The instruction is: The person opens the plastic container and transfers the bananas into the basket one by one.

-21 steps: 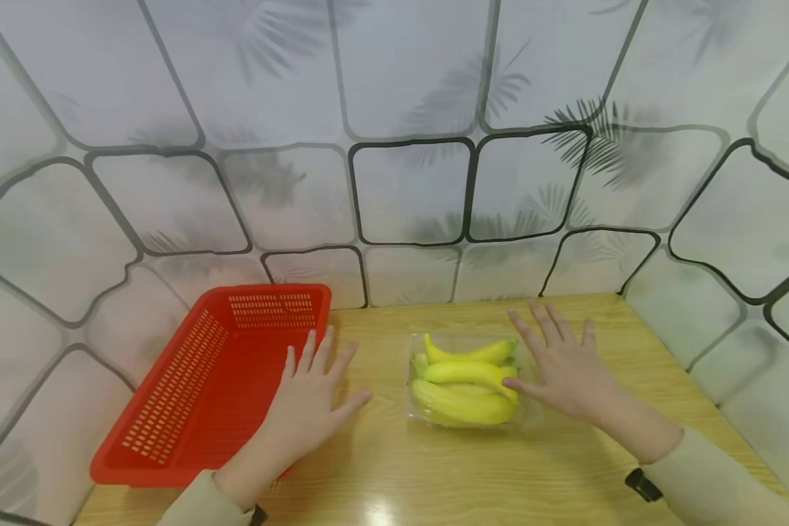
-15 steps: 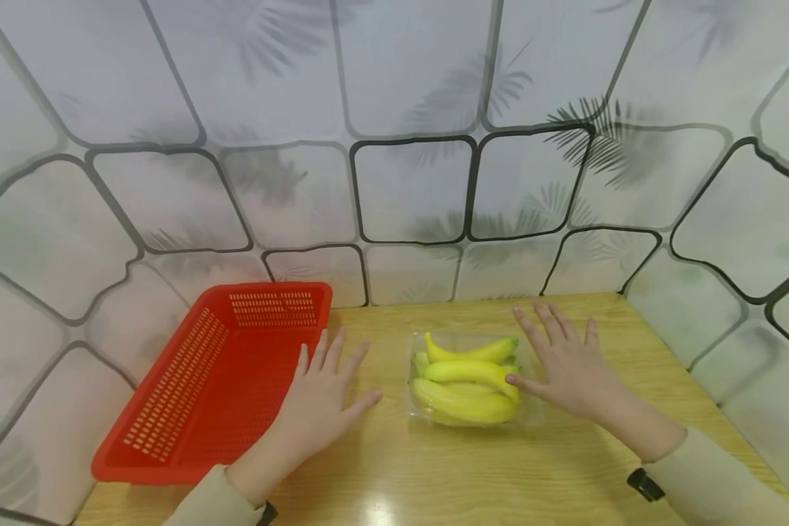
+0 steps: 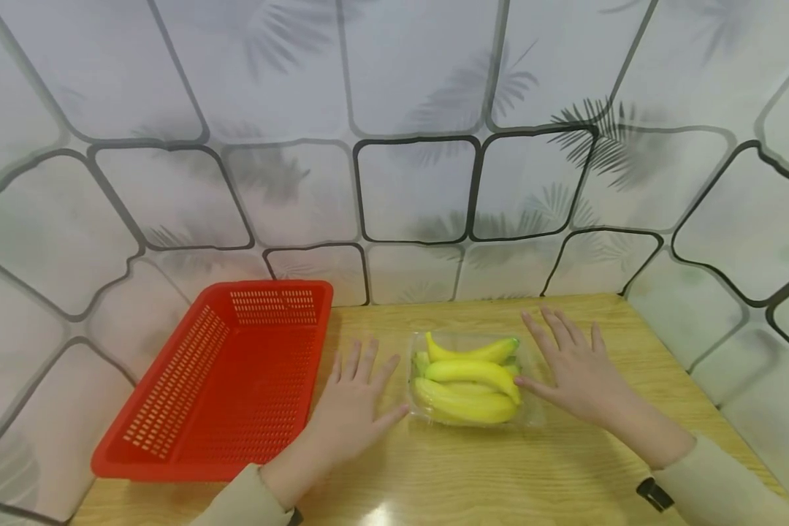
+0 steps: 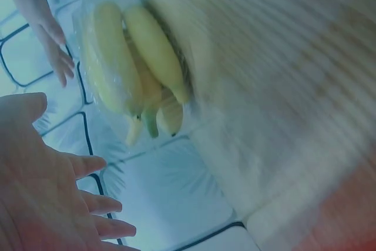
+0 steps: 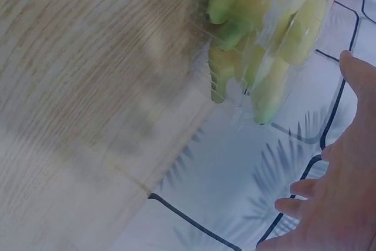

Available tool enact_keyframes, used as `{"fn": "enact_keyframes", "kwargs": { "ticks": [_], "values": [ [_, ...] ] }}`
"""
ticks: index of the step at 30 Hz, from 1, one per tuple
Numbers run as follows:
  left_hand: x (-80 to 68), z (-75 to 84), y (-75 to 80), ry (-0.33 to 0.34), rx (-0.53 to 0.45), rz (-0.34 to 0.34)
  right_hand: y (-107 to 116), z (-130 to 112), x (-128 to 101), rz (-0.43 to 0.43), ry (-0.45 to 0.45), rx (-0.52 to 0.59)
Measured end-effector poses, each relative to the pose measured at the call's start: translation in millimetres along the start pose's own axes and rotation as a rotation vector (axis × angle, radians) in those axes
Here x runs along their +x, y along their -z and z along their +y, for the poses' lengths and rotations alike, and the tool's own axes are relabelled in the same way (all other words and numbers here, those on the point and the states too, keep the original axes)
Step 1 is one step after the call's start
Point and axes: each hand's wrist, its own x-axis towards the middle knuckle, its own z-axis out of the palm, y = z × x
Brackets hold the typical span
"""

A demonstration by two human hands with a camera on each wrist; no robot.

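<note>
Sitting far left on the wooden counter, red slotted basket, nothing visible inside. Next right, left hand: fingers straight and spread, flat over the counter, grasping nothing; thumb tip just beside the left edge of the clear tray, contact not clear from head view. Tray sits mid-counter between both hands, apart from the basket, holding a bunch of bananas, yellow with green tips, stems toward the left hand. Right of it, right hand: fingers also straight and splayed, holding nothing, thumb at or touching the tray's right edge.

Handling, as a judgement: thin clear plastic tray probably light, flexible and a bit slick, likely to buckle if squeezed hard; bananas look firm, smooth, curved, could roll or shift inside. Best hold looks like both short sides of the tray, one palm each side, low at the rim, or fingers under the base.

View differences: head view alone shows the basket, both hands' spacing, the patterned wall panels behind. Left wrist view, blurred, shows the left hand open with the bananas ahead, a visible gap between, and the right hand beyond the tray. Right wrist view, also blurred, shows the green banana tips and crinkled plastic wrap close up, right hand at frame edge, no contact seen.
</note>
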Motion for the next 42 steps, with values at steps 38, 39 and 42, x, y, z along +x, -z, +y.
{"fn": "enact_keyframes", "kwargs": {
  "ticks": [38,39,42],
  "values": [
    [26.3,41.1,-31.1,-0.062,0.007,-0.010,-29,1,-23,-0.011,0.088,0.161],
    [27.0,41.3,-31.8,-0.062,0.011,-0.012,-30,1,-23,-0.011,0.092,0.169],
    [27.5,41.7,-32.8,-0.062,0.024,-0.023,-32,0,-23,-0.010,0.104,0.187]
  ]
}}
